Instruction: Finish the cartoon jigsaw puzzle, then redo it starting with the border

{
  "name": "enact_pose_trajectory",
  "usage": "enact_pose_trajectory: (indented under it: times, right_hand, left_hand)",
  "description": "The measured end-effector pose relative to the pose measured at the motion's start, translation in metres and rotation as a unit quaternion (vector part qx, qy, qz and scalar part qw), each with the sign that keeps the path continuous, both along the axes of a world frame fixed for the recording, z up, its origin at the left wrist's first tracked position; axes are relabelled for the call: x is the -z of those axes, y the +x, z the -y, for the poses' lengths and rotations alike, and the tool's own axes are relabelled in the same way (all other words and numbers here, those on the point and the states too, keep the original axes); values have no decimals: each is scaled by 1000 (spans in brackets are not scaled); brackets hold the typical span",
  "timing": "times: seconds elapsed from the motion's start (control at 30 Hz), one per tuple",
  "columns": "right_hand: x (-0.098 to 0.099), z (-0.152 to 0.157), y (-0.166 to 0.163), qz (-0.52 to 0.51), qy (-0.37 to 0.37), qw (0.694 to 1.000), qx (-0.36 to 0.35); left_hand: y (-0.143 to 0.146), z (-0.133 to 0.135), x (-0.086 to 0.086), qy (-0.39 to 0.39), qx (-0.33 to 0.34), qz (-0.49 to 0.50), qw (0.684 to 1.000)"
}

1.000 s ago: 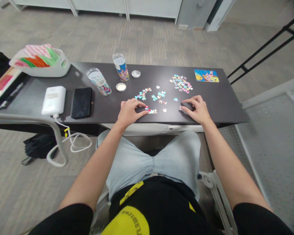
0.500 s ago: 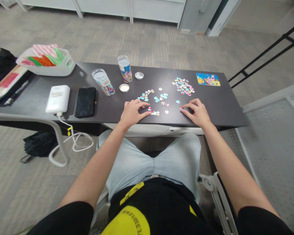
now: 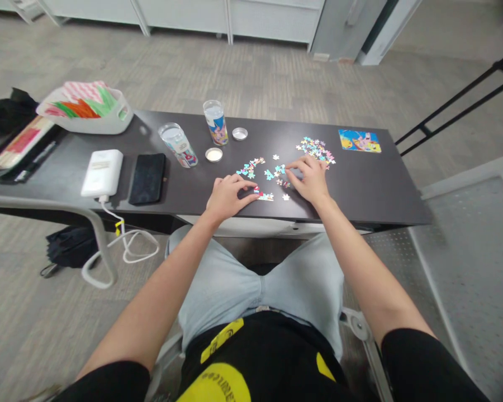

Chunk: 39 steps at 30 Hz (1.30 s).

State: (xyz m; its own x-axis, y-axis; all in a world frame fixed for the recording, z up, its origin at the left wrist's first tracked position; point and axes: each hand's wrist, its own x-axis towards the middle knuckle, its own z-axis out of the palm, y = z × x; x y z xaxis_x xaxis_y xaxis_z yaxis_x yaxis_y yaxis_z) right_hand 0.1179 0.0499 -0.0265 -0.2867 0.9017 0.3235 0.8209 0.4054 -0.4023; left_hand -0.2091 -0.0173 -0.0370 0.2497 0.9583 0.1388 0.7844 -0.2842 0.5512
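Evidently, the right hand (image 3: 311, 181) had just been shifted leftward across the dark table (image 3: 369, 187) to the loose middle pieces (image 3: 279, 169), while the left hand (image 3: 226, 196) had been kept at the joined strip (image 3: 266, 196) near the front edge. The left thumb and forefinger were held narrowly apart at the strip's red end; whether it was gripped could not be told. The right thumb and forefinger were parted a little, and whether a piece was held there could not be made out. The larger pile (image 3: 314, 146) was left just beyond the right hand, partly covered by it. By this shift, it was judged, attention had been turned to sorting or matching the middle pieces, with most pieces still unjoined.
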Motion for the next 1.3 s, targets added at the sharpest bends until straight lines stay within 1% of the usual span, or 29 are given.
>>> enact_pose_trajectory:
  times: [0.1,0.17,0.23,0.3,0.4,0.57,0.77,0.83,0.9,1.0,1.1,1.17,1.23,1.3]
  right_hand:
    - [-12,-35,-30,6,-40,998,-57]
    - [-20,-60,-46,29,-76,993,-88]
    - [-25,-81,-59,54,-107,986,-114]
    - [-27,-95,-66,67,-130,981,-131]
    - [-27,-104,-70,69,-145,977,-138]
    - [-26,-106,-69,56,-165,976,-134]
    - [-24,-107,-72,-13,-187,974,-129]
    - [-25,-101,-68,-51,-189,972,-129]
    - [-25,-86,-57,-90,-186,970,-126]
    - [-20,-46,-30,-136,-182,967,-115]
    - [-7,2,-6,-163,-185,964,-97]
    - [2,27,3,-175,-181,965,-77]
    - [8,42,5,-178,-167,968,-58]
    - [10,47,3,-173,-153,972,-47]
  left_hand:
    - [0,1,1,3,1,-7,1000]
    - [-1,2,0,3,3,-14,1000]
    - [-1,3,-2,1,6,-16,1000]
    - [0,3,-4,-3,7,-15,1000]
    - [1,4,-6,-9,6,-15,1000]
    - [3,4,-9,-10,7,-12,1000]
    - [4,4,-9,-11,3,-14,1000]
    - [5,4,-10,-8,3,-12,1000]
    - [5,4,-10,-7,5,-12,1000]
    - [6,2,-8,-4,10,-12,1000]
    - [5,1,-4,7,11,-6,1000]
    - [5,-1,-1,14,7,-4,1000]
    - [5,-1,0,17,5,-6,1000]
    - [6,-1,0,17,2,-9,1000]
